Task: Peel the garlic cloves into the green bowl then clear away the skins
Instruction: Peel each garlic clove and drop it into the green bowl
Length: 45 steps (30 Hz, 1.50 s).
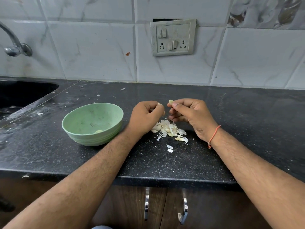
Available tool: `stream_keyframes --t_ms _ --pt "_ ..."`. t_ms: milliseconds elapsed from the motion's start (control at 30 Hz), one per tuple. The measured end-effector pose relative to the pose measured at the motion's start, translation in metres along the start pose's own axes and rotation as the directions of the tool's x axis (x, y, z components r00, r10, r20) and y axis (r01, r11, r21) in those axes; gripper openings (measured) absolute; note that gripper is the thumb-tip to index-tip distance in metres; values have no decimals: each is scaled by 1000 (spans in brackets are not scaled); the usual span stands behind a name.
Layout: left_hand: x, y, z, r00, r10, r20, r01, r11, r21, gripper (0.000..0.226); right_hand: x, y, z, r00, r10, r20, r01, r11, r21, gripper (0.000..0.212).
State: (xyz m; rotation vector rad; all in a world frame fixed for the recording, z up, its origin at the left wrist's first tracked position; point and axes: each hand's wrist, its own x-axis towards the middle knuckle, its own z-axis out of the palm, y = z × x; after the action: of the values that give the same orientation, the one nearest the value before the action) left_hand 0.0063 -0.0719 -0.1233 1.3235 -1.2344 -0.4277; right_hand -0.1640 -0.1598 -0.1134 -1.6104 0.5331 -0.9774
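The right hand (189,115) pinches a pale, half-peeled garlic clove (171,101) in its grip, left hand (146,115) curled beside on a skin scrap; best strip it fully, then drop it left into the round green plastic bowl (77,128).

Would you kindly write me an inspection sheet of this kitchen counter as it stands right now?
Surface: black speckled countertop, dusty, with scattered white flecks.
Job's things: green bowl holds one peeled clove; pile of garlic cloves and skins lies right of the bowl, under the hands.
Clutter: loose skin bits in front of the pile; stray flakes near the sink.
Grippers: right hand pinches a garlic clove; left hand is curled with a bit of skin at its fingertips.
Cables: nothing seen.
Surroundings: tiled wall, switch and socket plate, tap, cabinet handles below.
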Motion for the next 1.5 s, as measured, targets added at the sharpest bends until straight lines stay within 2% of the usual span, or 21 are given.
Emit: stream_keyframes --t_ms 133,233,500,533,600,700,800,1033,1200,1233,1333,1400,1500 --pt "0 -5 0 1000 1 7 -1 1000 10 21 1 0 -1 1000 -14 -18 13 999 -32 15" --pt "0 -5 -1 999 15 28 -14 1000 -7 7 1 -1 -1 999 -23 -37 21 999 -39 17" --pt "-1 0 -3 999 41 -24 -42 998 -41 39 2 0 -2 996 -68 -54 61 991 -121 17" --pt "-1 -1 -2 997 58 -48 -59 998 -19 35 2 1 -2 996 -74 -53 67 989 -132 16" --pt "0 -3 -1 993 98 -68 -98 995 9 10 1 1 -3 995 -84 -48 75 986 -152 14" --pt "1 -7 -2 988 152 -29 -148 984 100 17 1 1 -3 995 -87 -48 79 984 -158 13" --pt "-1 -6 -3 985 171 -19 -166 973 158 9 1 0 -1 994 -89 -56 80 986 -148 16" --pt "-3 -2 -3 988 151 -27 -148 983 105 5 1 1 -2 995 -89 -46 82 987 -142 13" --pt "-1 -4 -4 996 72 -62 -72 997 6 6 2 0 -4 994 -23 -104 14 996 -91 38" --pt "-1 -4 -4 996 60 -61 -61 998 -11 7 3 1 -5 991 -44 -129 29 993 -119 37" --pt "-1 -3 -5 998 41 -53 -44 998 -44 9 6 6 -9 986 -109 -125 77 968 -237 13" --pt "1 -4 -5 998 32 -48 -35 998 -57 10 7 10 -10 991 -103 -87 75 956 -282 22" --pt "2 -7 -5 999 41 -25 -43 997 -60 9 6 10 -8 988 -146 -52 124 945 -302 16"
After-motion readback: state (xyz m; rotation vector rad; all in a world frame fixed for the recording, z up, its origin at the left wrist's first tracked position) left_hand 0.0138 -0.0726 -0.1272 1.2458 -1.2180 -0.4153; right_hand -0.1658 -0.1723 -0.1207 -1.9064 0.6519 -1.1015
